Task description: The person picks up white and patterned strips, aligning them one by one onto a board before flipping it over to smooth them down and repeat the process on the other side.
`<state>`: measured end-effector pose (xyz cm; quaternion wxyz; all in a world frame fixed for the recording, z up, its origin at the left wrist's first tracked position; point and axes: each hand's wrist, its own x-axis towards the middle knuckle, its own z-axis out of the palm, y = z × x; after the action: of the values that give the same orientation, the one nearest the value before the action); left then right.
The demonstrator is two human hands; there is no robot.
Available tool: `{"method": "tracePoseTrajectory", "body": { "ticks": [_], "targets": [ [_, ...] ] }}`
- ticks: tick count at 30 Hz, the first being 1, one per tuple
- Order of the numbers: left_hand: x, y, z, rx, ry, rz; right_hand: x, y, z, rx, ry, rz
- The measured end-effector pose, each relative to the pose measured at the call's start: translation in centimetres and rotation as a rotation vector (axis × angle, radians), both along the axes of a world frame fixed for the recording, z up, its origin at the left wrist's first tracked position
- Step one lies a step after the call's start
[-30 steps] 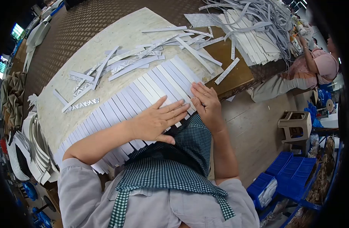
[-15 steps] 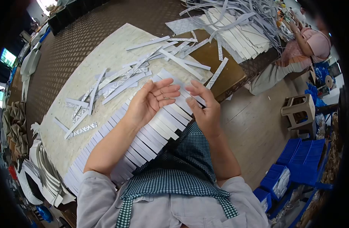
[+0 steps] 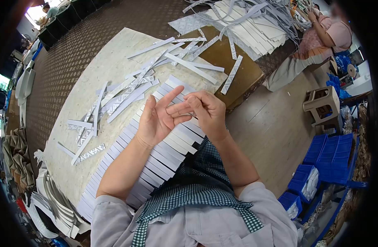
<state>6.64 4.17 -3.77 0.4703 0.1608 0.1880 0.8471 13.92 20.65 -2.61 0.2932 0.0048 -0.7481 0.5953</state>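
Note:
My left hand [image 3: 158, 119] is palm up over the row of white strips, its index finger and thumb spread and its other fingers partly bent. At its middle fingertips, my right hand [image 3: 211, 113] closes thumb and index finger in a pinch, touching them. No other object shows in either hand. Below both hands, a row of white strips [image 3: 156, 162] lies side by side along the table's near edge. Loose white and silver-patterned strips [image 3: 119, 96] are scattered on the pale board [image 3: 61, 123] beyond.
Stacked white sheets [image 3: 242, 29] and tangled grey strips [image 3: 275, 20] sit at the back right. A person in pink [image 3: 320, 39] sits beside them. At the right are a beige stool [image 3: 322, 108] and blue bins [image 3: 327, 158]. Curved pale pieces [image 3: 59, 203] lie at lower left.
My right hand has moved left and its fingers have closed onto the fingertips of my left hand. The view has shifted slightly.

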Motion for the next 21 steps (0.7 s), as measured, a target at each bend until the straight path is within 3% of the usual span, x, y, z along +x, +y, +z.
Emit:
{"method": "tracePoseTrajectory", "body": {
  "ticks": [4, 10, 16, 20, 21],
  "targets": [
    [0.2, 0.0, 0.4, -0.031, 0.080, 0.016, 0.6, 0.1, 0.6, -0.314, -0.125, 0.147],
    [-0.1, -0.3, -0.5, -0.003, 0.042, 0.020, 0.4, -0.8, 0.2, -0.002, 0.139, 0.113],
    [1.3, 0.6, -0.2, -0.085, 0.209, -0.035, 0.7, 0.0, 0.4, 0.009, -0.075, -0.066],
    [1.3, 0.6, -0.2, -0.147, 0.319, -0.046, -0.6, 2.1, 1.7, -0.168, -0.222, -0.053],
    [1.5, 0.6, 0.0, -0.226, 0.322, -0.039, -1.6, 3.6, 1.2, 0.069, -0.187, -0.157]
  ]
}}
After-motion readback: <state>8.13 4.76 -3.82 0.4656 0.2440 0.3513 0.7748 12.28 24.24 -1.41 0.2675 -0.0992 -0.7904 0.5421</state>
